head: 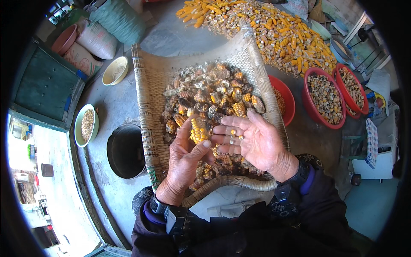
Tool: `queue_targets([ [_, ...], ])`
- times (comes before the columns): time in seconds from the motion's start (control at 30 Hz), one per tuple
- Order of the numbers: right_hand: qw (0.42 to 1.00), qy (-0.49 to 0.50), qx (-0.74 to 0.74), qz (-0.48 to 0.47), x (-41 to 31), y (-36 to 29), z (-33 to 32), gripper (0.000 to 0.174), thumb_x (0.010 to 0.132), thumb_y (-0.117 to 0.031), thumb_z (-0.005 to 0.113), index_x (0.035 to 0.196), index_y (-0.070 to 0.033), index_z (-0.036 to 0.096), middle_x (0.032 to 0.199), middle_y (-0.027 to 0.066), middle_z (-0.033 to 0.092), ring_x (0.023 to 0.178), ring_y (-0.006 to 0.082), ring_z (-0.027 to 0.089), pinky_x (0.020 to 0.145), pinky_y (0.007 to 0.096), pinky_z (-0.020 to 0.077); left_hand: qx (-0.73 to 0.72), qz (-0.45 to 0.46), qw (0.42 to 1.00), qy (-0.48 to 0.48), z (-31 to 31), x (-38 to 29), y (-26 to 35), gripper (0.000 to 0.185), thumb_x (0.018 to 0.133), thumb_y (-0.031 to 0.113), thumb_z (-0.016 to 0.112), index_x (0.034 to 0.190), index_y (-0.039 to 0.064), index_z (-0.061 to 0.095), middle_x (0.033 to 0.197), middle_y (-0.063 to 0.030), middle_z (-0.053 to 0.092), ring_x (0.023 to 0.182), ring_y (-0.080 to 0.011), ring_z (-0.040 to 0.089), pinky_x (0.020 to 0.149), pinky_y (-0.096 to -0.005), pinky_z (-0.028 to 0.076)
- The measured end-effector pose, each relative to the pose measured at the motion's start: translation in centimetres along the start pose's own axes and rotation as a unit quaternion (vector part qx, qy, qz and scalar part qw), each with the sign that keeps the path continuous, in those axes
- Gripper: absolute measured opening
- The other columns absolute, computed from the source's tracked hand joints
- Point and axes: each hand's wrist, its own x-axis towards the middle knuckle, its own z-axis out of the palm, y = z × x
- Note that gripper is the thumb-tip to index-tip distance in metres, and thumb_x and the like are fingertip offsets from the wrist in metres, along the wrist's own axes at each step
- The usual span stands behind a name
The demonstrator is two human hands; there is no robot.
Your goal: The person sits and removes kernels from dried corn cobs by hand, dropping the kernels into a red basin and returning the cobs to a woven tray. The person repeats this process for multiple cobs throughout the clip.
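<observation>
Between its thumb and fingers, my left hand (184,157) grips a short piece of corn cob (199,131) with yellow kernels on it. My right hand (257,141) is turned palm up beside it, fingers spread. A few loose corn kernels (236,135) lie on those fingers. Both hands are above a woven wicker winnowing basket (149,106) that rests across my lap. Broken and darkened corn cobs (205,93) are heaped inside the basket, some with yellow kernels, some bare or mouldy-looking. The hands hide part of the heap.
A dark bucket (126,151) stands left of the basket, near a green bowl of kernels (80,125) and a cream bowl (116,70). Red basins of cobs (305,93) sit at right. Beyond lies a corn pile (282,41). Full sacks (118,19) stand upper left by a door (45,83).
</observation>
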Motion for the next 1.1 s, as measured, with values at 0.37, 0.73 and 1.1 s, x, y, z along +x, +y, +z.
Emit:
queue_targets([
  [0.37,0.989,0.039,-0.128,-0.067,-0.11,0.56,0.48,0.027,0.090,-0.004,0.043,0.115,0.009,0.044,0.109,0.0225,0.056,0.099,0.0297,0.060,0.086,0.0406,0.0511,-0.009,-0.015,0.999,0.027,-0.17,-0.09,0.08,0.054,0.081,0.000,0.052,0.131,0.002,0.031,0.093,-0.0098,0.057,0.067,-0.0142,0.058,0.055,-0.0269,0.051],
  [0.73,0.995,0.042,-0.095,0.009,-0.25,0.52,-0.10,0.016,0.094,-0.014,0.046,0.097,-0.001,0.054,0.070,0.0050,0.054,0.042,0.0059,0.039,0.036,0.0196,0.0310,-0.015,-0.042,0.999,0.012,-0.21,-0.15,0.31,0.050,0.079,0.000,0.052,0.126,0.002,0.034,0.099,-0.0131,0.056,0.072,-0.0159,0.060,0.058,-0.0279,0.053],
  [1.1,0.998,0.052,-0.006,0.025,0.04,-0.20,-0.30,0.035,0.095,-0.034,0.040,0.098,-0.001,0.053,0.088,0.0122,0.059,0.064,0.0121,0.053,0.043,0.0215,0.0390,0.038,-0.009,0.998,-0.039,0.36,-0.36,-0.15,0.058,0.081,-0.003,0.058,0.131,0.005,0.031,0.102,-0.0113,0.057,0.070,-0.0138,0.058,0.057,-0.0256,0.050],
])
